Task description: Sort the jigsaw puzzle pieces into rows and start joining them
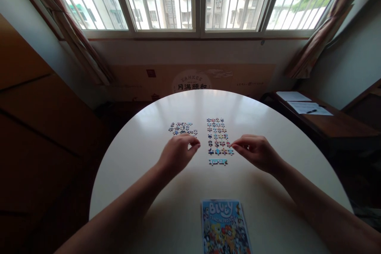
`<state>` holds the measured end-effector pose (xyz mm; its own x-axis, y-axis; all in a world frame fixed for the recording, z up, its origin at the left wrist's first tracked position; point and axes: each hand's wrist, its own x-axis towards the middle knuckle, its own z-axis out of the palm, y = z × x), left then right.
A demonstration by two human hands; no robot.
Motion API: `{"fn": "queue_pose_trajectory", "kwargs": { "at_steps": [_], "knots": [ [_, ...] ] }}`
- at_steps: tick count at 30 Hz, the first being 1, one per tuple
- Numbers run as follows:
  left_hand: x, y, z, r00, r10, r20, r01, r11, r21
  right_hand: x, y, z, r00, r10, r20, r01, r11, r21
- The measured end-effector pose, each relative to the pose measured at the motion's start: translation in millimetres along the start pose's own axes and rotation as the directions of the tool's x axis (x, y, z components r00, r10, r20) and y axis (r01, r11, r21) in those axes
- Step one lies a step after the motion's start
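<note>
Small jigsaw pieces lie in rows (216,136) in the middle of the white round table. At the near end of these rows is a short joined strip of blue jigsaw pieces (218,162). My right hand (258,151) reaches in from the right, thumb and forefinger pinched on a jigsaw piece (228,144) at the end of one row. Left of the rows, my left hand (179,149) hovers beside a loose cluster of jigsaw pieces (180,127), hiding its near side. Its thumb and forefinger come together; anything between them is too small to make out.
A colourful Bluey picture sheet (225,226) lies on the white table (125,182) close to me. To the right, a dark wooden desk (336,127) holds papers (309,108) and a pen (311,111). Beyond the table are a printed panel (238,75) and barred windows.
</note>
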<state>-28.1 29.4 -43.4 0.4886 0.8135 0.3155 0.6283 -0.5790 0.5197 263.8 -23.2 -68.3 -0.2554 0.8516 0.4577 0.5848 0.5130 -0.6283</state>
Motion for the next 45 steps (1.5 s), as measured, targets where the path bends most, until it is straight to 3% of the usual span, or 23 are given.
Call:
{"fn": "queue_pose_trajectory", "kwargs": {
  "at_steps": [2, 5, 9, 15, 21, 28, 45],
  "knots": [
    [5.0, -10.6, -15.9, 0.990, -0.045, -0.135, 0.048, 0.999, 0.021, 0.0, 0.4, -1.8, 0.998, 0.014, -0.064, -0.015, 1.000, -0.006],
    [11.1, -28.3, -37.0, 0.934, -0.164, -0.317, 0.178, 0.984, 0.017, -0.2, 1.3, -2.5, 0.993, 0.038, -0.116, -0.040, 0.999, -0.013],
    [15.2, -48.3, -47.0, 0.878, -0.236, -0.417, 0.257, 0.966, -0.005, -0.7, 3.8, 0.7, 0.987, 0.088, -0.136, -0.087, 0.996, 0.014],
    [17.3, -55.9, -37.8, 0.904, -0.235, -0.359, 0.259, 0.966, 0.021, 0.8, 10.4, 6.2, 0.952, 0.218, -0.216, -0.185, 0.969, 0.166],
    [18.0, -52.3, -31.7, 0.925, -0.185, -0.331, 0.225, 0.971, 0.086, 6.2, 21.9, 7.5, 0.878, 0.343, -0.333, -0.259, 0.927, 0.272],
    [16.8, -48.6, -20.6, 0.944, -0.094, -0.318, 0.175, 0.955, 0.239, 7.6, 37.8, 8.6, 0.799, 0.484, -0.356, -0.329, 0.848, 0.415],
    [14.2, -34.3, -10.6, 0.960, -0.045, -0.276, 0.173, 0.871, 0.461, 8.9, 44.9, 13.8, 0.759, 0.511, -0.403, -0.320, 0.833, 0.452]
  ]
}}
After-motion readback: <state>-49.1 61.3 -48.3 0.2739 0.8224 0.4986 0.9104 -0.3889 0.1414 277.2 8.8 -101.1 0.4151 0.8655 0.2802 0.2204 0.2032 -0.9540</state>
